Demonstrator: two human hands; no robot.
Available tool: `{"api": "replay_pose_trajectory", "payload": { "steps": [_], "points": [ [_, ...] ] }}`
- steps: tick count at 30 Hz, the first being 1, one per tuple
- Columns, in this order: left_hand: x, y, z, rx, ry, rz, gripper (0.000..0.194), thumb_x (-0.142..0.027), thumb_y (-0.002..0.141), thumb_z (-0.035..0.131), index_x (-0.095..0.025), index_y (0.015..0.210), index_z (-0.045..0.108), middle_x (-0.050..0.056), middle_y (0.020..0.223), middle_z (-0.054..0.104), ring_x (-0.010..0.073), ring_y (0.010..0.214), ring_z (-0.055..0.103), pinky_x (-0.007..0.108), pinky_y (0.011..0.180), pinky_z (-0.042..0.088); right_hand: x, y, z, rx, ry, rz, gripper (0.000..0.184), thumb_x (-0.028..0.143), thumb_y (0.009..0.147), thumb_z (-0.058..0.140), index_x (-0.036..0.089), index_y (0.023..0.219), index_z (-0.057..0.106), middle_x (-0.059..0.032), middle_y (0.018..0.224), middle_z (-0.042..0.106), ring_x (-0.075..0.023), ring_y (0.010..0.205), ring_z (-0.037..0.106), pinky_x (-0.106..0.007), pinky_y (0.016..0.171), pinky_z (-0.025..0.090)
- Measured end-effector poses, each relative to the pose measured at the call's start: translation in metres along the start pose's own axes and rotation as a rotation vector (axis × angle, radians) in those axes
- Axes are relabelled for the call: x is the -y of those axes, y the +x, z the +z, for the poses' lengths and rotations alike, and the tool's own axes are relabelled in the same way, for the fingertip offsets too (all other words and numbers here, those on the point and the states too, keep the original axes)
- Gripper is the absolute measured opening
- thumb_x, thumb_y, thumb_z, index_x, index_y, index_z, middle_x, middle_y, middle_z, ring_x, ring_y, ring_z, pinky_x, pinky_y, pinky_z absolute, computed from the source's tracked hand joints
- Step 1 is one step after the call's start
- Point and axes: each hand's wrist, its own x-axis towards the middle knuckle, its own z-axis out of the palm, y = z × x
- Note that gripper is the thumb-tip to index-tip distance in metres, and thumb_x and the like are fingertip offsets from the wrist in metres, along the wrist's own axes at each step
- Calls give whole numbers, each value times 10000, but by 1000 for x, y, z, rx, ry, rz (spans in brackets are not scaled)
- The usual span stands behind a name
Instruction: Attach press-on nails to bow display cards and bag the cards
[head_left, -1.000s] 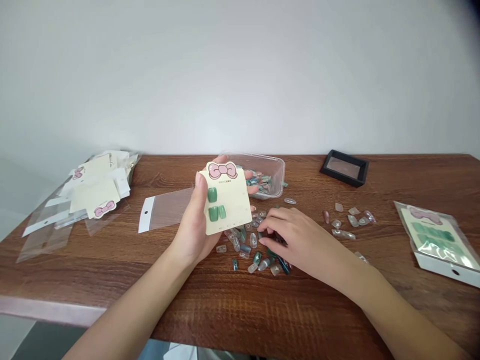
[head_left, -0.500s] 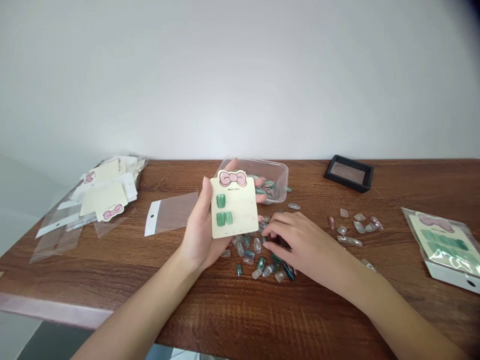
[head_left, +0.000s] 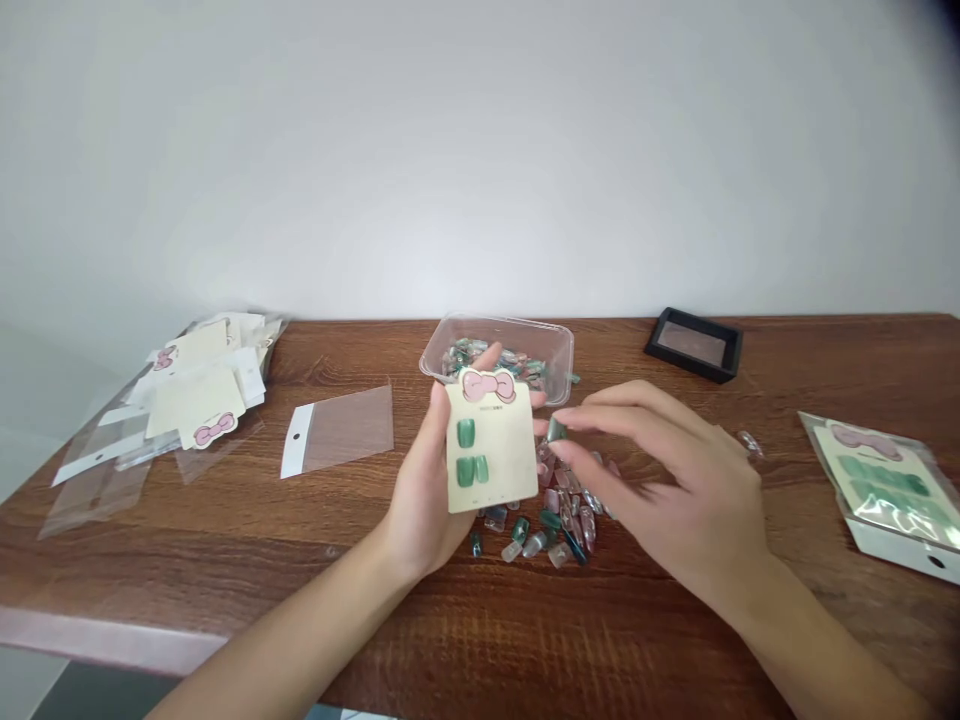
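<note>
My left hand (head_left: pixel 424 490) holds up a cream display card (head_left: pixel 510 450) with a pink bow at its top. Three green press-on nails (head_left: pixel 466 470) are fixed on the card's left half. Between the thumb and forefinger of my right hand (head_left: pixel 675 480) is a single green press-on nail (head_left: pixel 556 430), pinched just right of the card. Below both hands lies a loose pile of press-on nails (head_left: pixel 574 515), in green, pink and clear tones. The card and my fingers hide part of that pile.
Behind the card stands a clear plastic box (head_left: pixel 559 350) with many nails inside. A black frame (head_left: pixel 695 345) sits at the back right. At the right edge lies a bagged card (head_left: pixel 881 480) with green nails. Leftward are a clear bag (head_left: pixel 352 430) and stacked cards (head_left: pixel 196 400).
My right hand has risen from the pile and now pinches a green nail. The card in my left hand has shifted slightly right and down.
</note>
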Motion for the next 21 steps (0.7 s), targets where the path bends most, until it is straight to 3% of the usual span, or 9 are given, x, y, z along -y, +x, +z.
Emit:
{"api": "replay_pose_trajectory", "payload": {
  "steps": [6,21],
  "points": [
    [14,-6,5,46,-56,-117,593,-568,1026,350,-265,1532,414,92,1312,688,294,1311,564,453,1092,421,14,-5,9,43,88,-68,129,132,920,678,217,1015,686,-41,965,693,-152,870,678,-286,739,576],
    [18,-7,4,86,-43,-139,595,-571,1024,366,-256,1522,439,79,1394,638,284,1336,537,412,1099,418,14,-7,14,48,69,-54,122,132,916,686,209,1010,697,-46,973,700,-149,871,673,-296,782,567]
  ]
}}
